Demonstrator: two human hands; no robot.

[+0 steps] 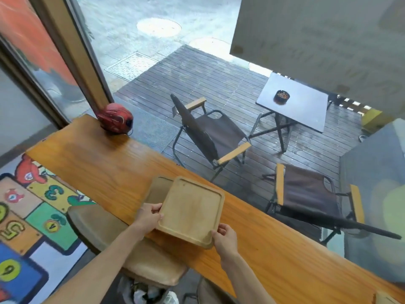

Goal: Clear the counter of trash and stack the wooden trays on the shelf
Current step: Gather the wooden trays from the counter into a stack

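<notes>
Stacking step: left hand (147, 216) and right hand (223, 235) gripping pale square wooden tray (191, 210) over darker wooden tray (158, 189) on orange-brown counter (105, 172). Next, probably: lowering it squarely on.

A red rounded helmet-like object (115, 121) sits far up-left of the grip, against the window frame. Beyond the glass, two brown fabric folding chairs (210, 137) (311, 194) flank a grey square folding table (293, 106) bearing a black round ashtray (282, 97). A colourful numbered floor mat (28, 216) lies left.
</notes>
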